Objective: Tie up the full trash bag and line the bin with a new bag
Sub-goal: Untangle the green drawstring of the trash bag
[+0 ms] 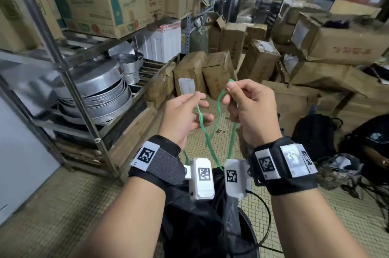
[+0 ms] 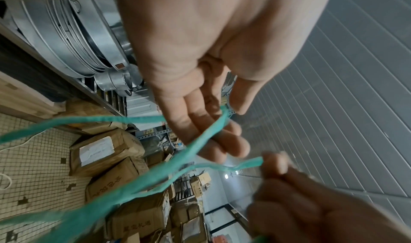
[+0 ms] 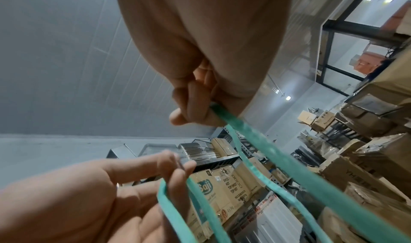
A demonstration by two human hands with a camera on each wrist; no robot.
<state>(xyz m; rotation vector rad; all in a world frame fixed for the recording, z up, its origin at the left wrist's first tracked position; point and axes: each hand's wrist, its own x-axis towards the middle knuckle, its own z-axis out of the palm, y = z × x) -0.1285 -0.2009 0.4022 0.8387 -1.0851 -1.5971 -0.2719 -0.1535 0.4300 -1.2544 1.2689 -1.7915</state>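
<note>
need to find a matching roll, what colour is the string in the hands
Green string, teal-tinted up close; clearest in the right wrist view.

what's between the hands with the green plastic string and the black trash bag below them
Nothing visible. The left hand and right hand hold the green plastic string up in open air; its strands hang straight down toward the black trash bag, partly hidden by the wrist cameras.

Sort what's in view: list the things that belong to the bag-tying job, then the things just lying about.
Job:
green string, pinched by left hand and right hand
black trash bag
bin

Lying about:
metal pans on the shelf
cardboard boxes
black backpack
</note>
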